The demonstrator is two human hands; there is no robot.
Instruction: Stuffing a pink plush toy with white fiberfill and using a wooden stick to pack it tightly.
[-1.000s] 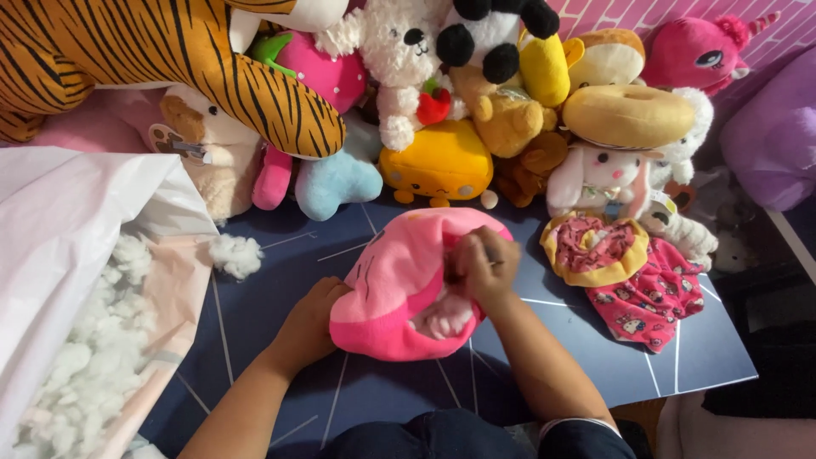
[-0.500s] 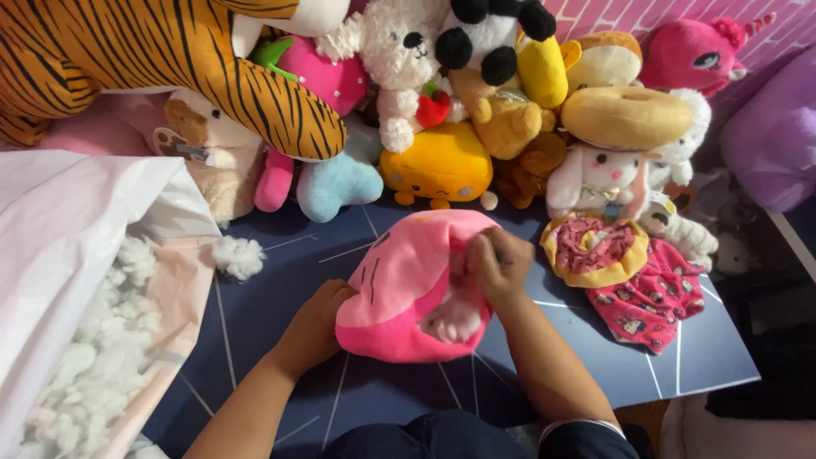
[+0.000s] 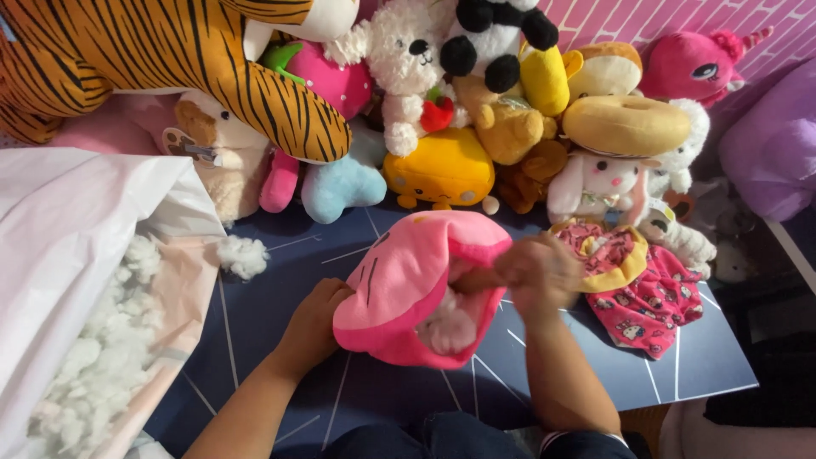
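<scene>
Left hand (image 3: 313,327) clamps pink plush shell's (image 3: 399,285) left edge | right hand (image 3: 534,270) pinches opening's right rim | white stuffing (image 3: 446,327) between, nearer right

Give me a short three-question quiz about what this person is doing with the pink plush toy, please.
1. True or false: the left hand rests against the outside of the pink plush shell.
2. What shows inside the shell's opening, by the right hand? A) white stuffing B) coins C) buttons
3. What does the white bag at the left hold?

Key: 1 true. 2 A, white stuffing. 3 loose white stuffing, with one tuft lying on the dark blue mat beside it.
</scene>
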